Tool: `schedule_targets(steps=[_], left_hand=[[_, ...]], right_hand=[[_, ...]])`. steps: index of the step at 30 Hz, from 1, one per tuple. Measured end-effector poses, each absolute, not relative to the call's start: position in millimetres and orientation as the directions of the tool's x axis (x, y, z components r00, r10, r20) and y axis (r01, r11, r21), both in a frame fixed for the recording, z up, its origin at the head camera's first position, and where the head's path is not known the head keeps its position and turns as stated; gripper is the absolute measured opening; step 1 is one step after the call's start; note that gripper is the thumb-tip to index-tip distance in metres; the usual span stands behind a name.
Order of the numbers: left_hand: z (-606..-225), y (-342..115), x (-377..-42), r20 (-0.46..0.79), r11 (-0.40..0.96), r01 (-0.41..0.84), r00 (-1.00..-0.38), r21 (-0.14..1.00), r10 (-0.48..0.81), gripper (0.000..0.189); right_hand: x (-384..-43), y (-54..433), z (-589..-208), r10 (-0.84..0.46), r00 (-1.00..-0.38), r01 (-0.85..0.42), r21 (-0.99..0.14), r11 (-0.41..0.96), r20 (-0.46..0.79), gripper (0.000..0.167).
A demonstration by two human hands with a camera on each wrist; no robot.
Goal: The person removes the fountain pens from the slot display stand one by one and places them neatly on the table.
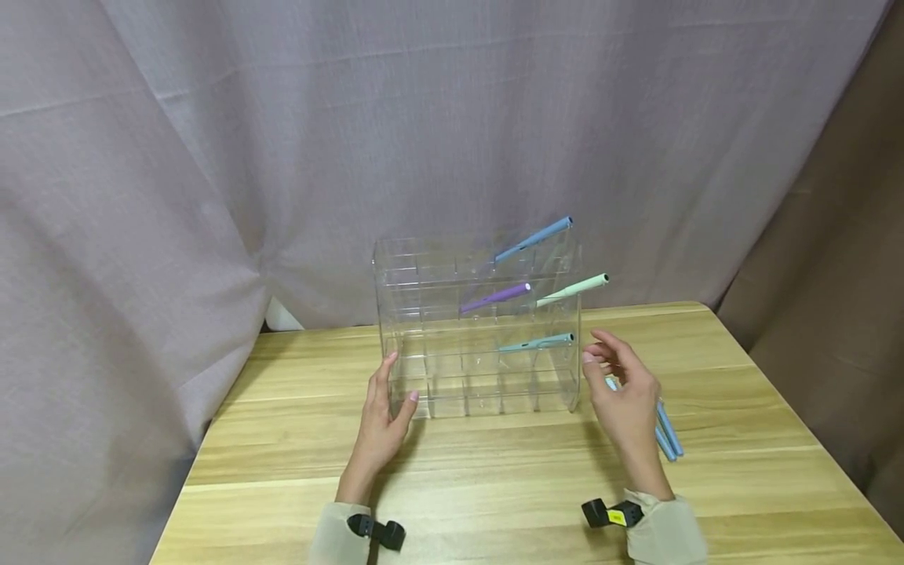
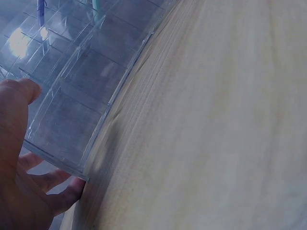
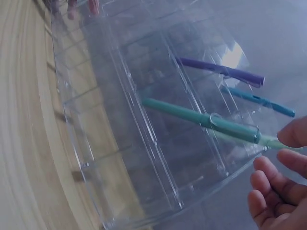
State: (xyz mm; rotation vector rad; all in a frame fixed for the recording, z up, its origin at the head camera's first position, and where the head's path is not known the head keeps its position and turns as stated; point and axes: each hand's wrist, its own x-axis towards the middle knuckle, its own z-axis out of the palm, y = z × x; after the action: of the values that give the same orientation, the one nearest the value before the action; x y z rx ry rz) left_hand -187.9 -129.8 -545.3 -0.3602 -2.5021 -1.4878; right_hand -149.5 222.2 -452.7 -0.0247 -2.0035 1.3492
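Observation:
A clear acrylic pen rack with rows of compartments stands on the table. My left hand grips its left side, thumb in front and fingers round the side panel. Four pens lean in the rack: a blue pen at the top, a purple pen, a light green pen and a teal pen lower down. Just right of the rack, my right hand holds nothing, its fingers loosely bent near the teal pen's outer end. Blue pens lie on the table, partly hidden behind that hand.
The wooden table has a rounded back right corner. A grey curtain hangs behind the rack, and a brown curtain hangs to the right.

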Motion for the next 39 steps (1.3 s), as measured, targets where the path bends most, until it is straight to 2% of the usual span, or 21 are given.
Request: schedule_targets(steps=[5, 12, 25, 39], left_hand=[[-546.0, -130.8, -188.5, 0.301, 0.46, 0.313, -0.948, 0.831, 0.103, 0.082], [-547.5, -129.8, -188.5, 0.292, 0.463, 0.3, -0.952, 0.834, 0.091, 0.081], [-545.8, -128.0, -189.1, 0.291, 0.452, 0.303, -0.952, 0.839, 0.099, 0.081], [-546.9, -129.5, -189.4, 0.303, 0.457, 0.313, -0.948, 0.833, 0.097, 0.081]], right_hand=[[-154.9, 212.2, -449.5, 0.385, -0.798, -0.266, -0.844, 0.466, 0.464, 0.038], [-167.1, 201.2, -448.7, 0.447, -0.795, -0.141, -0.842, 0.521, 0.41, 0.043], [-177.1, 192.0, -445.8, 0.488, -0.802, -0.074, -0.869, 0.49, 0.344, 0.049], [-179.8, 188.8, -444.5, 0.467, -0.814, -0.07, -0.857, 0.511, 0.345, 0.044]])
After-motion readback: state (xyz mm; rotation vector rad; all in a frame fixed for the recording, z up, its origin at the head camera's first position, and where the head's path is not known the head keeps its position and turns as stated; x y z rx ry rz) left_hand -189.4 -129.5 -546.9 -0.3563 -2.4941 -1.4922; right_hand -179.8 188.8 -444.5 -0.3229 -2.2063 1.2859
